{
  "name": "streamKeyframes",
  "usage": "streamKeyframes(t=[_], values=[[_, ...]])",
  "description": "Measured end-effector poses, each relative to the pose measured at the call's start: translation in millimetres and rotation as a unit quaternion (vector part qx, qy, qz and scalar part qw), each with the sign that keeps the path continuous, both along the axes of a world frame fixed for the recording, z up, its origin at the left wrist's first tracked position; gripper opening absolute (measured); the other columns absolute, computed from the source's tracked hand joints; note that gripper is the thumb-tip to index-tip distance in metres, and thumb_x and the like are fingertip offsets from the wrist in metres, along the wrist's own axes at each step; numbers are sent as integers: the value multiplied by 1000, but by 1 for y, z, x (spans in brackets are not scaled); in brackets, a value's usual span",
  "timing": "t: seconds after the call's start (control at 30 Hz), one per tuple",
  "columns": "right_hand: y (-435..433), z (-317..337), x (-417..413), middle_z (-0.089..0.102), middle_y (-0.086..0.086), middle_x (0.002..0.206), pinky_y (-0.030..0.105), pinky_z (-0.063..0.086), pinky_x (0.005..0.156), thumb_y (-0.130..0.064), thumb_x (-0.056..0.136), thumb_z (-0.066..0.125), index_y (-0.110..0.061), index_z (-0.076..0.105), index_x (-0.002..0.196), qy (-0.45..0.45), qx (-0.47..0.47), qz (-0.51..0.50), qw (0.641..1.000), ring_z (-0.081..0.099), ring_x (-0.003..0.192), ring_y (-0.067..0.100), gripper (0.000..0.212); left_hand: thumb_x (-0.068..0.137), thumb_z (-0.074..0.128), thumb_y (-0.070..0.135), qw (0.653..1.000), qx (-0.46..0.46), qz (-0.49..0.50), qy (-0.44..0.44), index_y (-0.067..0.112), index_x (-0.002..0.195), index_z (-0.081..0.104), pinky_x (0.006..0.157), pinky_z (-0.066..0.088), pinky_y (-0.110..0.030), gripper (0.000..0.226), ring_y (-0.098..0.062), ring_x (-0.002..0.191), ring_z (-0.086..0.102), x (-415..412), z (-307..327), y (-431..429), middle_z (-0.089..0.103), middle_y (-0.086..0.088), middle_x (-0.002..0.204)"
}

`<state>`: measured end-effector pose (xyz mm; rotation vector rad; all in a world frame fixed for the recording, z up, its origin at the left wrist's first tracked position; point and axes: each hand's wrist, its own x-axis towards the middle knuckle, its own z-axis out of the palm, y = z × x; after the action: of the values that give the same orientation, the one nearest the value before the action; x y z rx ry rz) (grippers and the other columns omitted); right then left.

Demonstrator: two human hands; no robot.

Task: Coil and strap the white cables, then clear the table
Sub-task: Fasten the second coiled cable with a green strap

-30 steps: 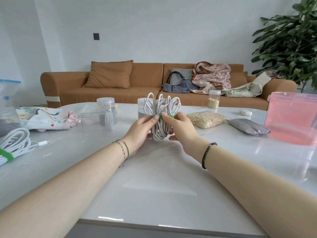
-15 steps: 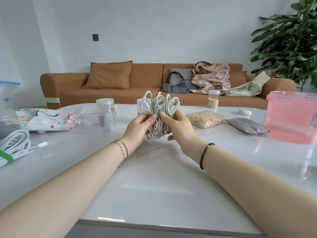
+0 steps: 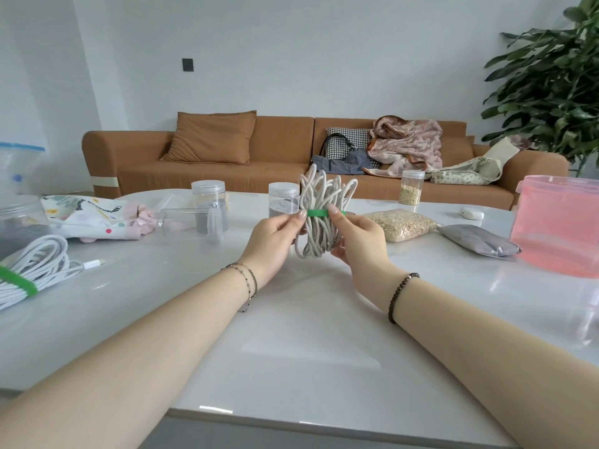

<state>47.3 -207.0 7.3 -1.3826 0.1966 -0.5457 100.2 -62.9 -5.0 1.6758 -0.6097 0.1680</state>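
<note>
A coiled white cable [image 3: 319, 233] is held upright above the middle of the white table [image 3: 291, 335], with a green strap [image 3: 317, 213] wrapped round its waist. My left hand [image 3: 275, 241] grips the bundle from the left, its fingertips at the strap. My right hand [image 3: 358, 241] grips it from the right, thumb pressed on the strap. A second white cable coil [image 3: 34, 270] with its own green strap [image 3: 17, 281] lies at the table's left edge.
Clear jars [image 3: 207, 205] and a folded patterned cloth [image 3: 94, 217] sit at the back left. A bag of oats [image 3: 400, 223], a grey pouch [image 3: 479, 244] and a pink tub [image 3: 560, 222] sit to the right. A brown sofa [image 3: 201, 163] stands behind.
Both hands have shifted slightly along the bundle; the green strap now shows as a band between the fingertips. The coil has stayed upright in the same place.
</note>
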Motion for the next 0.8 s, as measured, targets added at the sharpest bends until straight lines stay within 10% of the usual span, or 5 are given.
streamKeyframes(t=[0.13,0.5,0.8], values=[[-1,0,2,73,15,98,35,59,70,-47,91,65,-5,65,100,20,-32,4,999,67,80,23,42,84,71,46,997,-48,-27,49,18,97,77,93,54,-30,31,-9,95,67,0,7,4,75,4,92],[17,3,-14,71,6,90,27,55,62,-44,88,71,-3,66,114,-1,-64,146,987,69,77,15,49,77,66,56,994,-71,-46,71,7,110,71,89,57,-29,60,-11,101,70,-4,11,10,74,-1,103],[14,3,-14,76,7,91,21,55,60,-37,94,65,-7,72,109,4,20,171,985,72,75,14,35,99,56,39,988,-67,-84,112,15,119,71,87,57,-30,35,-17,112,67,-1,10,11,74,-4,114]])
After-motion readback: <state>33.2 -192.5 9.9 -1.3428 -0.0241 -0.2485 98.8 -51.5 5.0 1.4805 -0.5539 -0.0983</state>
